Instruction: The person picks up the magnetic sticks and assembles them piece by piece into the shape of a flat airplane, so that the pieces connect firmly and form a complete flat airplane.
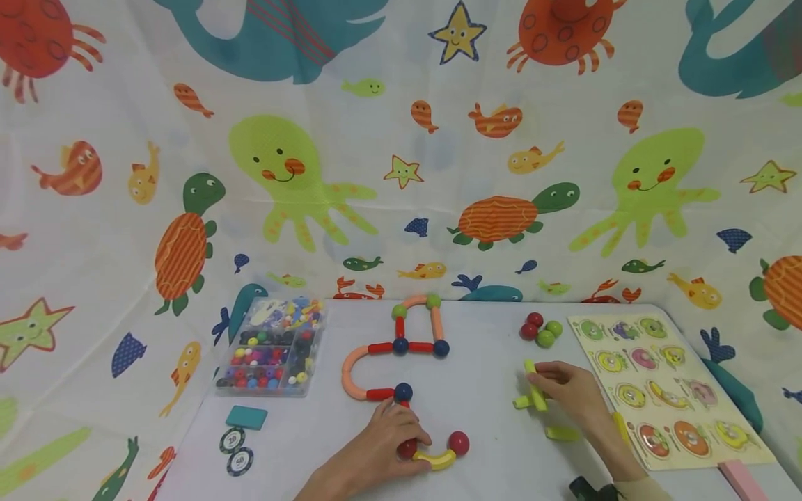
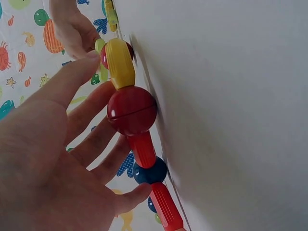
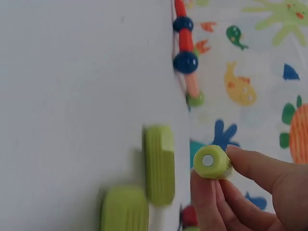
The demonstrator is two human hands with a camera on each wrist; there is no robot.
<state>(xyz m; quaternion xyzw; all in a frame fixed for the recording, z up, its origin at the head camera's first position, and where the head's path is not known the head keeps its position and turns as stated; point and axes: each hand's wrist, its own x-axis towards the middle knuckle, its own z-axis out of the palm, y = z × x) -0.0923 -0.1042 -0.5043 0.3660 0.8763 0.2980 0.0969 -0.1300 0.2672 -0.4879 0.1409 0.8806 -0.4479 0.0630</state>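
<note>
On the white table (image 1: 489, 410) lies a chain of magnetic sticks and balls. My left hand (image 1: 410, 435) curls over a red ball (image 1: 407, 449) at the chain's near end. A yellow curved stick (image 1: 438, 460) joins that ball to another red ball (image 1: 459, 442). In the left wrist view my left hand (image 2: 103, 91) cups the red ball (image 2: 132, 109) between the yellow stick (image 2: 120, 62) and a red stick (image 2: 143, 149), which leads to a blue ball (image 2: 150, 172). My right hand (image 1: 537, 379) pinches a short green stick (image 3: 211, 162) above two green sticks (image 3: 159, 163) lying on the table.
The rest of the chain (image 1: 401, 346) runs toward the back of the table. A clear bead box (image 1: 271, 348) stands at back left, with a teal card (image 1: 246, 417) and poker chips (image 1: 234, 449) in front. Loose red and green balls (image 1: 541, 329) and a peg puzzle board (image 1: 664, 390) lie at right.
</note>
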